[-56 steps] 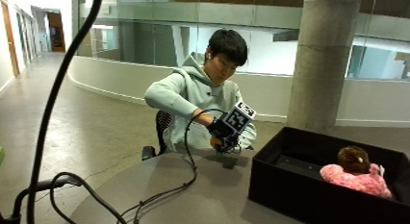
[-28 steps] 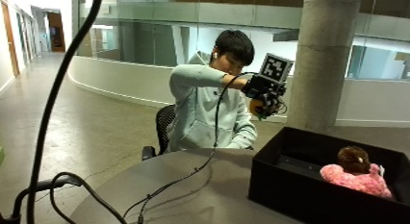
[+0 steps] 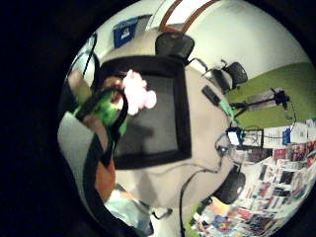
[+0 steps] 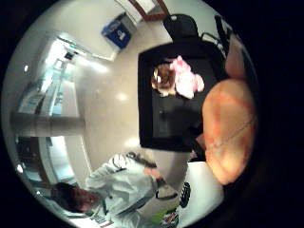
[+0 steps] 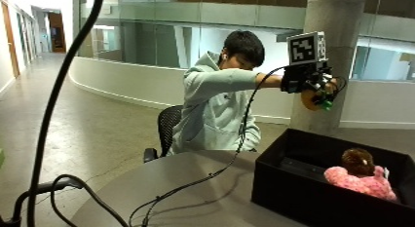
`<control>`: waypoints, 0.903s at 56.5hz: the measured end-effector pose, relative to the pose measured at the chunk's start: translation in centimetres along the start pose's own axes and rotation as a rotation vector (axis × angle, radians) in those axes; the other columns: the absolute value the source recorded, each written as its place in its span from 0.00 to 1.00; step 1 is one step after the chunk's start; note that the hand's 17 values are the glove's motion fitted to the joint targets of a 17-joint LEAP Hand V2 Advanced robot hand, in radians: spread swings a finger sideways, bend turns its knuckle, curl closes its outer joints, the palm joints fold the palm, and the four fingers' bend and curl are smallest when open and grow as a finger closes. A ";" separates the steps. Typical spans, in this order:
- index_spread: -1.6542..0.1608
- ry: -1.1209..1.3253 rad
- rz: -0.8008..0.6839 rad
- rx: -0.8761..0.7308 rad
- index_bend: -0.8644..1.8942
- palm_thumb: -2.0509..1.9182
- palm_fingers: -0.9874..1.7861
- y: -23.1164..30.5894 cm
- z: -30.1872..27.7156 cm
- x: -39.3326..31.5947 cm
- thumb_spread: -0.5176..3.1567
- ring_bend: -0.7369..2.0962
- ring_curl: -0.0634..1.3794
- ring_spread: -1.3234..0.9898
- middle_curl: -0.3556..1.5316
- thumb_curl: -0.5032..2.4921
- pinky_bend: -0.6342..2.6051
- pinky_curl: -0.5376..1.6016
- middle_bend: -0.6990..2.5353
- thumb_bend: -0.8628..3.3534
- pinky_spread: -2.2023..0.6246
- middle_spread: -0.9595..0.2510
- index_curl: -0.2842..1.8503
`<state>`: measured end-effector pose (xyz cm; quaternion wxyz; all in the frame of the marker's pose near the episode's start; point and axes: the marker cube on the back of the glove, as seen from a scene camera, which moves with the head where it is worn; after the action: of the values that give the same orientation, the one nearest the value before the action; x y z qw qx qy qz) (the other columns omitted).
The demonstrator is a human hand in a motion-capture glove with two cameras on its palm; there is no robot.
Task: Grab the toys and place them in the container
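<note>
Hand: my gloved right hand (image 5: 312, 88) grips an orange and green toy (image 5: 317, 101), raised above the black container (image 5: 305, 198)
Inside: pink plush toy (image 5: 360, 180)
Advice: lower over the open floor, then release

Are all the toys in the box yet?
Not yet. A pink plush toy already lies in the black container. The gloved right hand holds an orange and green toy above the container; it is not in yet. I see no other toys on the table.
</note>
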<state>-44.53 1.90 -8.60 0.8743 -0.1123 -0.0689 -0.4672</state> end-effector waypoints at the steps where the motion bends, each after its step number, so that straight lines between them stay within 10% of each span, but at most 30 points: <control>1: 0.73 -0.015 0.002 0.025 0.52 0.70 0.63 -0.3 -0.2 -0.3 0.17 0.62 0.49 0.39 0.66 0.50 0.53 0.50 0.48 0.23 0.63 0.52 0.59; 18: 0.73 -0.102 0.063 0.234 0.40 0.69 0.53 -3.6 -1.9 0.1 0.26 0.60 0.47 0.40 0.66 0.50 0.58 0.49 0.40 0.22 0.65 0.53 0.59; 27: 0.73 -0.168 0.013 0.116 0.38 0.65 0.26 -4.4 -0.2 0.3 0.38 0.43 0.39 0.49 0.58 0.46 0.57 0.48 0.31 0.20 0.73 0.64 0.55; 51: 0.75 -0.248 -0.005 0.052 0.35 0.61 0.29 -4.1 0.9 -1.2 0.49 0.32 0.29 0.57 0.44 0.36 0.51 0.42 0.26 0.20 0.80 0.78 0.37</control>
<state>-48.67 0.89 -7.48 0.8605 -0.1461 -0.1890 -0.4499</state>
